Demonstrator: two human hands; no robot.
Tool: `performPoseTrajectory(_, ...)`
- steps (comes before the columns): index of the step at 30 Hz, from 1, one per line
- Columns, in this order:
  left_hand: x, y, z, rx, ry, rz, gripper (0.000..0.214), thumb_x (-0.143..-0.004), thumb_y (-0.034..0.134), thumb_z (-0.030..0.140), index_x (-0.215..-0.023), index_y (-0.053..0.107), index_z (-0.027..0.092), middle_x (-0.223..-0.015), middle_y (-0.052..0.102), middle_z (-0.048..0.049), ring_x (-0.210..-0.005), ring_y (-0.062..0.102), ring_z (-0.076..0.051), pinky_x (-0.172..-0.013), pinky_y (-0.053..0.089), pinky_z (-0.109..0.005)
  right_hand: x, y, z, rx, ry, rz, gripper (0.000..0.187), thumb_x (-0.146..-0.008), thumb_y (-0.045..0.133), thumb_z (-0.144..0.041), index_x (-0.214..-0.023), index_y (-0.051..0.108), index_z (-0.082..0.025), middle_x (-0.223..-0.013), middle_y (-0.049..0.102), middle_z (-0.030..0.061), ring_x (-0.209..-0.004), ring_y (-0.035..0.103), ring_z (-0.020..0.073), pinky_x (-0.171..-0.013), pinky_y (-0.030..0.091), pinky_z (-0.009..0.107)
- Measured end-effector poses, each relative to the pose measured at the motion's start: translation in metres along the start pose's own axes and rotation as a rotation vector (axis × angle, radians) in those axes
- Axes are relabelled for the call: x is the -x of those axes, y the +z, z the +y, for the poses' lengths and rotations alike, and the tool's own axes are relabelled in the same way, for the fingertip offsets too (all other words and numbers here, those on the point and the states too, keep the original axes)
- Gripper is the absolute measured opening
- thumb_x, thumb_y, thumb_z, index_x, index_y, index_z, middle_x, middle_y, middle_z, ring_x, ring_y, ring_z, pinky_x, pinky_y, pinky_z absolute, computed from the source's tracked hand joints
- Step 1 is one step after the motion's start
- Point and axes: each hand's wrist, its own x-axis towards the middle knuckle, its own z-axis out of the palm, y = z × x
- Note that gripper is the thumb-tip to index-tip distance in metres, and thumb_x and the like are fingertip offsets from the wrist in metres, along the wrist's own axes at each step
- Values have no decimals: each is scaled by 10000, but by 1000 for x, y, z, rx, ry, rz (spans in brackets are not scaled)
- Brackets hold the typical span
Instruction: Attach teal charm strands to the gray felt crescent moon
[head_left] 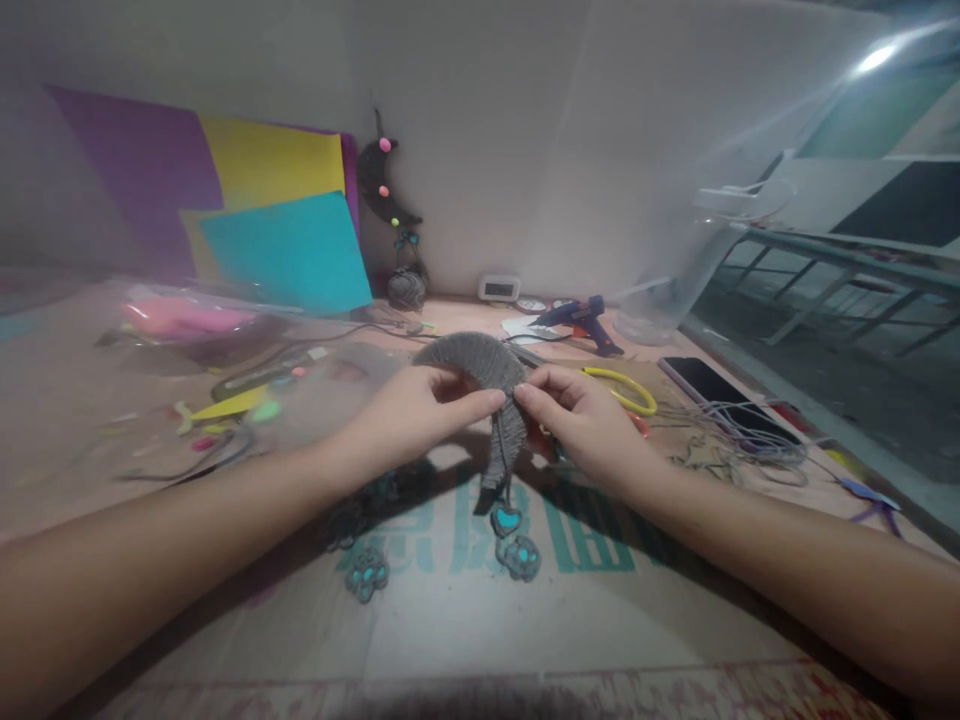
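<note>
A crescent moon shape (480, 358) wound in grey yarn is held up over the table between both hands. My left hand (427, 405) grips its inner curve, with the thumb lying across the front. At the outer edge, my right hand (574, 405) pinches the crescent near the top of a thin grey cord; its other fingertips are partly hidden. Down along the crescent runs that cord, and from it hang a turquoise-centred heart charm (507, 519) and a paw-shaped charm (523, 557). Another paw charm (367, 574) lies on the table to the left.
A blue glue gun (574, 318), a small digital clock (499, 289) and yellow-handled scissors (626, 388) are behind. On the right lie a phone (720, 395) and tangled cord (757, 440). A dark crescent ornament (382, 180) hangs on the wall beside coloured sheets (289, 250).
</note>
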Motion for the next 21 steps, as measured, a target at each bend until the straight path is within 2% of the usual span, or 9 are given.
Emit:
performPoseTrajectory(3, 0, 0, 1, -35, -6, 66, 378, -825, 655, 545, -849, 738, 177, -931, 789, -78, -854, 717, -249, -716, 532, -310, 2, 1, 0, -33, 7, -16, 357, -841, 676, -533, -820, 562, -195, -554, 521, -70, -433, 481, 73, -422, 382, 207)
performPoseTrajectory(5, 1, -2, 5, -76, 2, 133, 367, -823, 659, 528, -820, 737, 169, -895, 786, -71, -830, 709, -241, -717, 522, -305, 5, 2, 0, -65, 63, -43, 394, -856, 645, -572, -971, 587, -200, -551, 523, -71, -436, 505, 91, -417, 389, 214)
performPoseTrajectory(8, 3, -4, 12, -103, 43, 222, 356, -825, 663, 505, -866, 744, 161, -917, 783, -65, -840, 697, -234, -752, 513, -306, 11, 4, 1, -127, 166, -139, 480, -864, 631, -591, -1158, 551, -220, -651, 598, -41, -456, 541, 103, -402, 378, 217)
performPoseTrajectory(11, 4, -6, 14, -97, 71, 255, 377, -835, 657, 507, -925, 743, 151, -961, 780, -71, -874, 692, -232, -781, 502, -308, 17, 9, 1, -161, 216, -229, 453, -839, 690, -541, -1109, 550, -205, -708, 644, -18, -449, 504, 77, -408, 353, 210)
performPoseTrajectory(16, 3, -5, 13, -76, 55, 257, 360, -827, 663, 503, -854, 726, 150, -880, 772, -65, -836, 688, -223, -736, 494, -298, 19, 13, 4, -241, 253, -245, 390, -796, 764, -480, -914, 522, -198, -550, 533, -78, -424, 390, 52, -415, 255, 205)
performPoseTrajectory(21, 3, -4, 14, -41, 55, 266, 348, -821, 665, 499, -830, 716, 155, -882, 772, -66, -834, 689, -227, -723, 501, -302, 20, 15, 10, -418, 262, -320, 330, -859, 717, -432, -950, 496, -204, -510, 505, -100, -407, 313, 45, -421, 179, 208)
